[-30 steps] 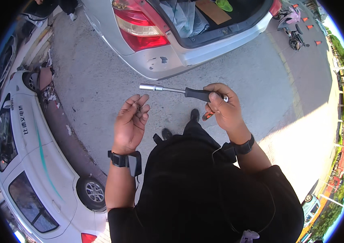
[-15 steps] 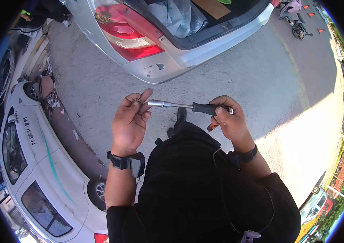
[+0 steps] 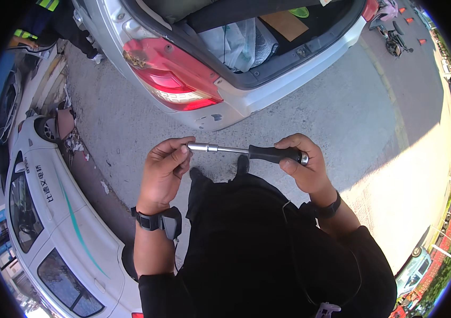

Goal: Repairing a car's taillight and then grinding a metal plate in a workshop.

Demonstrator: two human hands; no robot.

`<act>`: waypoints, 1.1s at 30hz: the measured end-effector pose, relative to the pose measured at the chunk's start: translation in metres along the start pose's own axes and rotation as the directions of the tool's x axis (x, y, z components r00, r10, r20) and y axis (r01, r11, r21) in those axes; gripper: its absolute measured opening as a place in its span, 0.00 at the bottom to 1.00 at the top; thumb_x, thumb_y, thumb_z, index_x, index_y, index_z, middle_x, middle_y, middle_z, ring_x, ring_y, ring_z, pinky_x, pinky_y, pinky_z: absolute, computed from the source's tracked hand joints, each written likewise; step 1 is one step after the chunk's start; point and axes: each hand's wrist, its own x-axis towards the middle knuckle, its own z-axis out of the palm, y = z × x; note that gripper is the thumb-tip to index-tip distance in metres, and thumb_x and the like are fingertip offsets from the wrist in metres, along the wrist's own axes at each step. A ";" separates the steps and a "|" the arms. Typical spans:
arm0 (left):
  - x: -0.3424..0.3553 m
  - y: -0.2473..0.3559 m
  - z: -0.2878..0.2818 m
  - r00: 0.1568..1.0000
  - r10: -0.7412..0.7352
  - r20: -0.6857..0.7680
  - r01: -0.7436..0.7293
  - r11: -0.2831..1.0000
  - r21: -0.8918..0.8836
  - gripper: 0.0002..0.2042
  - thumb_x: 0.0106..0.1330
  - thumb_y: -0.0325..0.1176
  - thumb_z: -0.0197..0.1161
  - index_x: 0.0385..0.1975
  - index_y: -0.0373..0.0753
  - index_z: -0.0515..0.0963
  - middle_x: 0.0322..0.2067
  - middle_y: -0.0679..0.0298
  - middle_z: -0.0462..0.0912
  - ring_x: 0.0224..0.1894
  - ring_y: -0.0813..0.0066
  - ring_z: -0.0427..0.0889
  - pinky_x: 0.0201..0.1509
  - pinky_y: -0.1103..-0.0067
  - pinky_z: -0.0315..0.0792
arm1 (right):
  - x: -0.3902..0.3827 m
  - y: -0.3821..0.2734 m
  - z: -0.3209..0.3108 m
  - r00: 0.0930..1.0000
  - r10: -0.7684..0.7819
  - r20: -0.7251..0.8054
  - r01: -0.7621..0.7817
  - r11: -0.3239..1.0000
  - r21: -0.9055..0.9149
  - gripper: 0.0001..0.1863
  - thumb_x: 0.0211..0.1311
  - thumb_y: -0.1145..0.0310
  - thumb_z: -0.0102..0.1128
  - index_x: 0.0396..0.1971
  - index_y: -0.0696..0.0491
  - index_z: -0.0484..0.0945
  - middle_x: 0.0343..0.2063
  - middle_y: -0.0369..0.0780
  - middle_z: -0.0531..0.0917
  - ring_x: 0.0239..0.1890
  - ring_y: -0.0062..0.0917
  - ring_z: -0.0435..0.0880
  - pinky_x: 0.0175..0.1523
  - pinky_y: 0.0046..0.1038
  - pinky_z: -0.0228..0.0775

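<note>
My right hand [image 3: 304, 161] grips the black handle [image 3: 272, 153] of a socket driver with a bright metal shaft [image 3: 230, 149], held level across my body. My left hand [image 3: 164, 164] has its fingertips pinched at the tip of the silver socket [image 3: 202, 147]; what is between them is too small and hidden to name. Beyond both hands stands a silver car's rear [image 3: 270, 98], with a damaged red tail light [image 3: 177, 85] and an open trunk holding plastic bags [image 3: 236, 45] and a cardboard piece [image 3: 283, 26].
A white car [image 3: 66, 228] stands at left beside litter and broken concrete. A person in dark clothes with reflective bands [image 3: 63, 29] is at upper left. A fallen-looking or parked scooter [image 3: 392, 40] and orange cones [image 3: 421, 41] stand upper right, on pavement [image 3: 342, 122].
The tool has moved down, and my left fingers, looser earlier around a small object, have closed at the socket's end. The car appears lower in view, with more of the other person showing.
</note>
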 end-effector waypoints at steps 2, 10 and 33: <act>0.012 0.016 -0.007 0.999 0.000 0.042 0.001 1.000 -0.018 0.13 0.68 0.28 0.65 0.50 0.30 0.81 0.26 0.70 0.75 0.27 0.84 0.67 0.29 0.85 0.60 | 0.007 0.001 0.009 1.000 -0.011 -0.002 0.011 1.000 0.008 0.16 0.63 0.73 0.67 0.49 0.58 0.77 0.38 0.35 0.80 0.37 0.15 0.76 0.45 0.21 0.67; 0.097 0.096 0.002 1.000 0.006 0.011 -0.006 0.999 -0.044 0.05 0.67 0.32 0.67 0.37 0.38 0.80 0.21 0.76 0.67 0.23 0.87 0.61 0.26 0.86 0.53 | 0.044 0.000 0.103 0.950 0.083 -0.300 0.018 0.948 0.318 0.19 0.67 0.73 0.64 0.55 0.58 0.71 0.38 0.35 0.80 0.39 0.14 0.75 0.45 0.20 0.67; 0.172 0.112 -0.016 0.657 0.419 0.627 -0.406 -0.504 0.762 0.15 0.66 0.35 0.54 0.43 0.34 0.83 0.34 0.47 0.85 0.38 0.49 0.85 0.44 0.61 0.78 | 0.140 0.029 0.122 0.823 -0.143 -0.549 0.009 0.971 -0.238 0.17 0.68 0.62 0.64 0.49 0.59 0.78 0.30 0.37 0.80 0.31 0.18 0.76 0.39 0.24 0.69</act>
